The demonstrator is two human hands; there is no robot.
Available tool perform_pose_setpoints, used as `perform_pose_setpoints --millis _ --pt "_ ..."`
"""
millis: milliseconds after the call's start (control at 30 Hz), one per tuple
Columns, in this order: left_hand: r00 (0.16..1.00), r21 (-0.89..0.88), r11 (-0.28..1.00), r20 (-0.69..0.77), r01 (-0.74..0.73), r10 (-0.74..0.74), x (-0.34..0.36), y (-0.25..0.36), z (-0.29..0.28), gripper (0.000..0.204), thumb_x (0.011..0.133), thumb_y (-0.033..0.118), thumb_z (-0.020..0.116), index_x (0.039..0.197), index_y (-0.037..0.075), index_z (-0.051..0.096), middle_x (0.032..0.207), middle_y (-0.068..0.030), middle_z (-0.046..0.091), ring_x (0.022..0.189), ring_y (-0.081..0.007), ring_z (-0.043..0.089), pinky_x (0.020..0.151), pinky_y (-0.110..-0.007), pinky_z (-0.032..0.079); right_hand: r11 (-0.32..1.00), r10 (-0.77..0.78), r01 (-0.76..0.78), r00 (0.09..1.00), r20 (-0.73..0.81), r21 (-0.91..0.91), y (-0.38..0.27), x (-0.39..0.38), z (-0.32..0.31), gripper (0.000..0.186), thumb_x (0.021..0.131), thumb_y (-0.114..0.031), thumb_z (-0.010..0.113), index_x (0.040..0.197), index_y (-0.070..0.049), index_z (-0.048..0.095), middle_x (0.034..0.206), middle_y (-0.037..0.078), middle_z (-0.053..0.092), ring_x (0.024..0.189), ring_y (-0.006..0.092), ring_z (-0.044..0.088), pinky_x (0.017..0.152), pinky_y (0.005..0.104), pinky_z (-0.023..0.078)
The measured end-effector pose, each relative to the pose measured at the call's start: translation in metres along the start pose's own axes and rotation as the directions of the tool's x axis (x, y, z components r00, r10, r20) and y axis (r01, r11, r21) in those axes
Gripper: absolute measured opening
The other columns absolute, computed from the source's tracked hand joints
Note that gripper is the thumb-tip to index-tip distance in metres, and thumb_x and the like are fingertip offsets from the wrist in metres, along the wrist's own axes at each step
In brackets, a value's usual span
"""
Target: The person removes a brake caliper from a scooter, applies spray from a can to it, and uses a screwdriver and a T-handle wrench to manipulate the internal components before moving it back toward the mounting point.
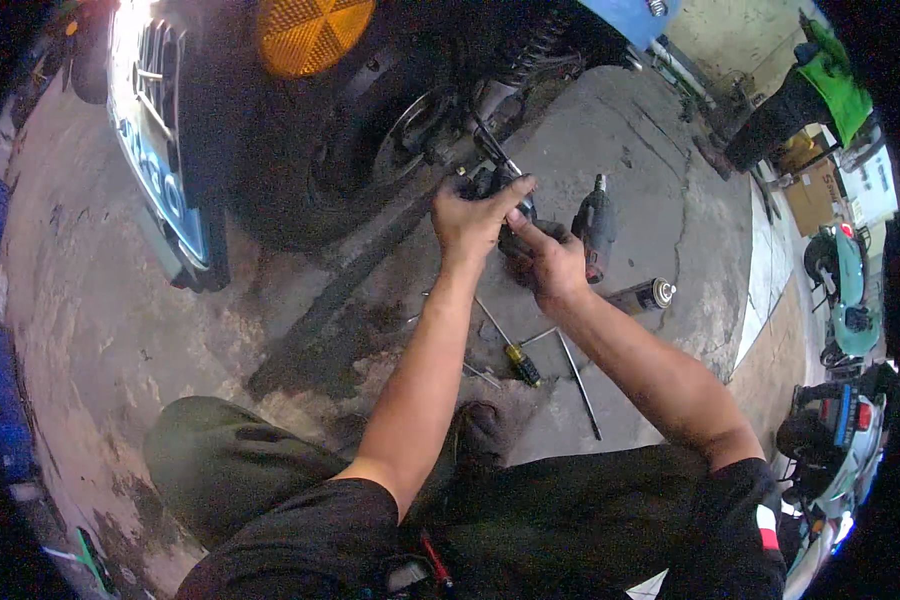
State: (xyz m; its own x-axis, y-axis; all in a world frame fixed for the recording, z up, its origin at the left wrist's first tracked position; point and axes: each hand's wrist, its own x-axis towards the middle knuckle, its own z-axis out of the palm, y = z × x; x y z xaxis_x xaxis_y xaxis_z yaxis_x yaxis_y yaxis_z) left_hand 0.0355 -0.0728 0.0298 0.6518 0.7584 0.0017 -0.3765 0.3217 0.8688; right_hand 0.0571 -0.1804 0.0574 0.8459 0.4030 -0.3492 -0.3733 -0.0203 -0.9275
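Both my hands are out in front, close together, beside the wheel (415, 135) of a vehicle. Between them is a small dark mechanical part (486, 182), with a black cable or hose (483, 132) leading up from it and a shiny metal end near my fingers. My left hand (467, 222) grips this part, its thumb stretched over the top. From the right, my right hand (554, 262) is closed with its thumb against the part; its other fingers are blackened and partly hidden. The exact kind of part cannot be made out.
A power tool (595, 228) stands on the concrete floor right of my hands, with a spray can (648, 296) nearer. A yellow-black screwdriver (521, 366) and a T-handle wrench (578, 383) lie below. A person in green (842, 98) and parked scooters (850, 290) are at right.
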Motion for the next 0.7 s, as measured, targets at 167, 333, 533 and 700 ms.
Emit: perform_pose_setpoints --millis 167,333,533,700 --pt "0.989 -0.026 0.993 -0.089 -0.118 0.115 -0.002 -0.008 0.007 0.034 0.058 0.019 0.086 0.077 0.0 0.064 0.073 -0.0019 0.064 0.061 -0.0114 0.057 0.058 -0.026 0.047 0.998 -0.068 0.068 0.996 -0.064 -0.002 0.005 0.008 -0.003 0.052 0.073 -0.021 0.079 0.102 0.01 0.049 0.093 0.012 0.06 0.073 0.0191 0.059 0.062 0.0302 0.049" --pt "0.989 0.103 0.989 -0.091 -0.109 0.118 0.009 -0.033 0.0 0.054 0.064 0.034 0.082 0.096 -0.005 0.063 0.092 -0.011 0.066 0.08 -0.0171 0.061 0.075 -0.032 0.048 0.99 -0.086 0.086 0.996 0.007 -0.109 0.011 0.022 -0.023 0.055 0.072 -0.02 0.08 0.106 0.008 0.048 0.095 0.012 0.06 0.079 0.0207 0.06 0.065 0.0297 0.05" --pt "0.955 -0.41 0.865 0.178 0.29 -0.236 0.045 -0.056 -0.045 0.082 0.082 0.057 0.057 0.135 -0.003 0.037 0.136 -0.0158 0.043 0.123 -0.0244 0.043 0.103 -0.037 0.031 0.811 -0.097 0.312 0.906 0.413 -0.494 -0.019 0.025 -0.02 0.075 0.064 -0.017 0.084 0.124 0.007 0.044 0.111 0.011 0.059 0.101 0.0184 0.055 0.091 0.0306 0.043" --pt "0.939 -0.341 0.875 0.134 0.344 -0.317 0.046 -0.057 -0.033 0.057 0.082 0.052 0.061 0.115 0.006 0.056 0.103 -0.0074 0.063 0.093 -0.0218 0.06 0.085 -0.039 0.047 0.774 -0.121 0.324 0.919 0.375 -0.544 -0.007 0.029 -0.022 0.063 0.065 -0.014 0.081 0.117 0.006 0.052 0.109 0.01 0.061 0.1 0.0181 0.055 0.09 0.0292 0.042"
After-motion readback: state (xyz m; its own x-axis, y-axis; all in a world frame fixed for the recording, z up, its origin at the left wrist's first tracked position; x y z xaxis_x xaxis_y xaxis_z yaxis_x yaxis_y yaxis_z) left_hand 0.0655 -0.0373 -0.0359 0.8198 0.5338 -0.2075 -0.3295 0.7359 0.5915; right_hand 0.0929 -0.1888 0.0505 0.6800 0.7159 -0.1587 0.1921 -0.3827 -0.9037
